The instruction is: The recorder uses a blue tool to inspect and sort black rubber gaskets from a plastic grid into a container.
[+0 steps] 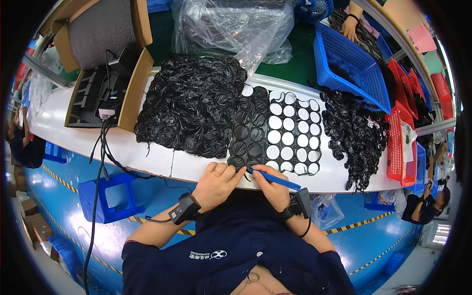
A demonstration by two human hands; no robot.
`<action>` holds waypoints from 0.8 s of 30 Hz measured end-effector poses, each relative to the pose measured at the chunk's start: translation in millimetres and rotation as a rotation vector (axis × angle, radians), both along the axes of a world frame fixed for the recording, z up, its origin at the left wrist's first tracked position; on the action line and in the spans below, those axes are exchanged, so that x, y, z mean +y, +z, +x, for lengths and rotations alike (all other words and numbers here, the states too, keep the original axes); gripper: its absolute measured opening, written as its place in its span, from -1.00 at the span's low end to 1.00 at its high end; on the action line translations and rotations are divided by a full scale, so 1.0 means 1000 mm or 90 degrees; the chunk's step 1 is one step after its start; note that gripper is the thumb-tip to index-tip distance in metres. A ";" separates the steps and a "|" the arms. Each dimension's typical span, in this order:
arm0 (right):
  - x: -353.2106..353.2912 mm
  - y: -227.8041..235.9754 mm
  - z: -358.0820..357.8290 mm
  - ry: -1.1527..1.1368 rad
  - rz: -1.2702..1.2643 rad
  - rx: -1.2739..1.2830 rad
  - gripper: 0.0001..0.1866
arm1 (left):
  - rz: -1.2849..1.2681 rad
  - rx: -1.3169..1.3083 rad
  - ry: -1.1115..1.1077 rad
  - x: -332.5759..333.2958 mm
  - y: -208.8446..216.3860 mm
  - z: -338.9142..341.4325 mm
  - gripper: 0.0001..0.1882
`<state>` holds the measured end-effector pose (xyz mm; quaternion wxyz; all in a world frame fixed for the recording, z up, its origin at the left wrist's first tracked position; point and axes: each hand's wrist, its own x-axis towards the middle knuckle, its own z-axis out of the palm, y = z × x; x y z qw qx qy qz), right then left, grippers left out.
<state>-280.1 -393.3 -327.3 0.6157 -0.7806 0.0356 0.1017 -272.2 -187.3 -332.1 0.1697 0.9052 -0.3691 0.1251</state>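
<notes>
My right hand (273,191) grips a slim blue pen-shaped tool (278,180), its tip pointing left at the near edge of the white table. Close by on the left, my left hand (216,187) has its fingers curled and pinched together, fingertips almost meeting the tool's tip. A thin black curved piece shows at these fingertips; whether they hold it is too small to tell. Just beyond lie stacked black rings in rows (248,132). To their right, a single layer of black rings (295,132) lets the white tabletop show through as discs.
A large heap of coiled black parts (191,105) lies left, a looser pile (354,137) right. An open cardboard box (142,73) with cables stands at far left. Blue basket (351,69), red basket (397,147) and clear plastic bag (231,29) border the table. Another person's hand (349,29) is beyond.
</notes>
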 end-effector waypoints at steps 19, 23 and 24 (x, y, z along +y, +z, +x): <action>-0.078 0.021 0.022 -0.140 -0.106 -0.058 -0.75 | 0.047 -0.001 0.032 -0.002 0.004 -0.008 -0.51; -0.019 0.001 0.010 0.009 -0.050 -0.092 -0.75 | 0.034 0.004 0.022 -0.004 0.002 -0.005 -0.49; -0.013 0.000 0.007 0.012 -0.046 -0.080 -0.76 | 0.032 0.005 0.018 -0.004 0.002 -0.005 -0.49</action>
